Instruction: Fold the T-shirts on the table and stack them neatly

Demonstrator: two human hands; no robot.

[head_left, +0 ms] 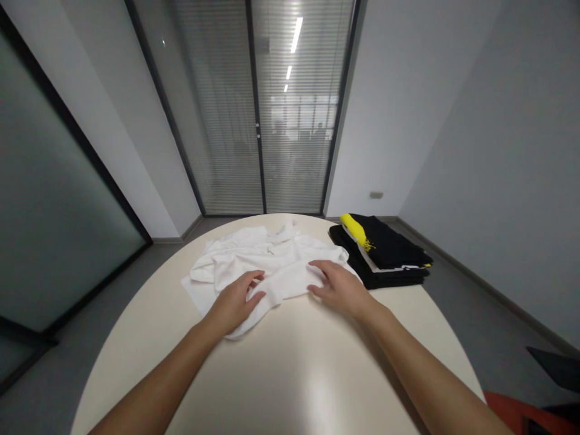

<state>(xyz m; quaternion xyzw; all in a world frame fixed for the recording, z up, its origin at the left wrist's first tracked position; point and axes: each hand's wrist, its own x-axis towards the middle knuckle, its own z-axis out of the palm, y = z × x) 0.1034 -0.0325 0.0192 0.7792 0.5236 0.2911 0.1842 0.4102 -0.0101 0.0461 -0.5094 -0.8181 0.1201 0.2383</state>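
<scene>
Head view. Fingers of the left hand (235, 305): thumb and forefinger spread, a gap between the tips. Right hand (338, 287): likewise spread, thumb nearer the body, forefinger beyond it, cloth visible between. No pinch seen on either side; how firmly the tips press cannot be told.

White garment (276, 266) lies directly under and between both sets of fingers. A smoother band runs from one to the other; loose, rumpled cloth spreads beyond, mostly ahead of the left fingers.

Risks (judged): thin, soft cloth could bunch or crease if the fingers drag rather than lift. Uneven pull from the two sides could skew the band. The stack close by could be nudged if the right fingers swing outward.

Pose: both palms face inward and down, wrists low; forearms come in from the near side and converge toward the cloth.

Farther out: bare cream counter (294, 374) on the near side of the fingers. Folded dark clothes (385, 241), yellow print on top, sit beyond and right of the right fingers, just beside the garment; contact unclear. Glass door (226, 121) stands well beyond all fingers.
</scene>
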